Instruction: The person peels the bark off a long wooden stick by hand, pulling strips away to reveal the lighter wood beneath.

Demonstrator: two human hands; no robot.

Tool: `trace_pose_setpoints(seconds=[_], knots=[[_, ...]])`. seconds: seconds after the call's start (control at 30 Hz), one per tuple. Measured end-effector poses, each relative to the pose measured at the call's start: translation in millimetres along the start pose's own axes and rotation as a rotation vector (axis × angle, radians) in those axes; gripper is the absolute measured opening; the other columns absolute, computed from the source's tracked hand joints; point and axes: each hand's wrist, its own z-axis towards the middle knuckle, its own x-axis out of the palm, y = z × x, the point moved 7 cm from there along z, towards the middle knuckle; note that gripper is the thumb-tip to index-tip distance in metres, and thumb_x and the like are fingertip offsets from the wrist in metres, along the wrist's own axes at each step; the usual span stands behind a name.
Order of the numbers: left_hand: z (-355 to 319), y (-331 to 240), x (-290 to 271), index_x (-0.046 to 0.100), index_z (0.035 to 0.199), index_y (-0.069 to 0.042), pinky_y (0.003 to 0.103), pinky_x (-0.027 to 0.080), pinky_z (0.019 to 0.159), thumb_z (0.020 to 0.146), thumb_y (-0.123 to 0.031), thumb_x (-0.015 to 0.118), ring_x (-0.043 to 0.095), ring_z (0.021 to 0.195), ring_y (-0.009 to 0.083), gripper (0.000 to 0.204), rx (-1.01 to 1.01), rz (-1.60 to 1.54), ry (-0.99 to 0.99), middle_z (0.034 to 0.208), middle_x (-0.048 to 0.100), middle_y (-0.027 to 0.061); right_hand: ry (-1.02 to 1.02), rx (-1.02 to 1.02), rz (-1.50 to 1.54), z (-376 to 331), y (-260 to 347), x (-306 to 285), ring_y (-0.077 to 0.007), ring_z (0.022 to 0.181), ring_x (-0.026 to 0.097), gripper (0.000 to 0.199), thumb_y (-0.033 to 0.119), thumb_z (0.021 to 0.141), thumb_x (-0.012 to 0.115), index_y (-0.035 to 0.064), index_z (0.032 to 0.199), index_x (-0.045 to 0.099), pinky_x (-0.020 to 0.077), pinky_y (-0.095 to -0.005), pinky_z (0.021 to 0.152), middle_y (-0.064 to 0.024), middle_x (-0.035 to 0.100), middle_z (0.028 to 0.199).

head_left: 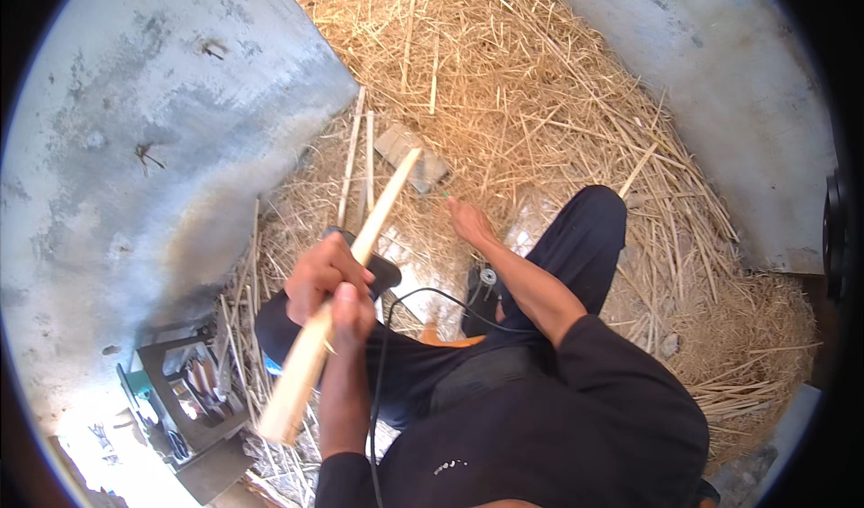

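Observation:
My left hand point(331, 285) is closed around a long, pale strip of split wood or bamboo point(388, 204). The strip slants from the lower left, where its end is broad, up toward the middle, where it narrows. Out in front of my right knee, my right hand point(470, 223) has its fingers drawn together. A tiny green spot shows at its fingertips, too small to name. Just beyond both hands a flat, worn block point(396, 143) lies on the ground, partly behind the strip's far end.
Shavings and thin sticks point(504, 85) cover the floor ahead and to the right. Grey walls point(171, 130) stand on either side. A dark open box point(193, 400) with small items sits at lower left. A black cable point(385, 364) runs across my lap.

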Motion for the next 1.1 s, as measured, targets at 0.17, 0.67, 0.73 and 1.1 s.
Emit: trace_pose_setpoints(seconds=[0.17, 0.67, 0.73, 1.1], knots=[[3, 7, -20, 0.034, 0.061, -0.007, 0.021, 0.027, 0.038, 0.070, -0.011, 0.043, 0.027, 0.039, 0.0096, 0.013, -0.026, 0.082, -0.221, 0.042, 0.035, 0.0056, 0.136, -0.106, 0.308, -32, 114, -61, -0.0339, 0.050, 0.052, 0.050, 0.038, 0.096, 0.033, -0.0017, 0.078, 0.057, 0.0411, -0.0441, 0.052, -0.0225, 0.050, 0.055], [-7, 5, -28, 0.034, 0.062, -0.007, 0.022, 0.027, 0.039, 0.068, -0.010, 0.043, 0.028, 0.042, 0.0100, 0.011, -0.080, 0.045, -0.273, 0.044, 0.035, 0.0063, 0.014, -0.424, 0.217, -56, 180, -72, -0.0404, 0.053, 0.055, 0.050, 0.039, 0.095, 0.035, 0.0008, 0.069, 0.055, 0.0419, -0.0477, 0.050, -0.0246, 0.054, 0.057], [-5, 6, -27, 0.034, 0.062, -0.007, 0.021, 0.028, 0.039, 0.068, -0.010, 0.042, 0.028, 0.042, 0.0100, 0.011, -0.093, 0.006, -0.286, 0.043, 0.035, 0.0067, 0.153, -0.160, 0.218, -33, 139, -50, -0.0335, 0.048, 0.052, 0.054, 0.041, 0.096, 0.031, 0.0002, 0.071, 0.056, 0.0395, -0.0456, 0.047, -0.0201, 0.050, 0.053], [-1, 8, -20, 0.036, 0.063, -0.006, 0.022, 0.027, 0.040, 0.070, -0.010, 0.047, 0.030, 0.040, 0.0100, 0.014, -0.090, -0.063, -0.143, 0.044, 0.037, 0.0058, 0.359, -0.258, 0.174, -46, 139, -54, -0.0398, 0.073, 0.059, 0.057, 0.042, 0.096, 0.025, -0.0006, 0.091, 0.062, 0.0432, -0.0515, 0.064, -0.0284, 0.059, 0.071]])
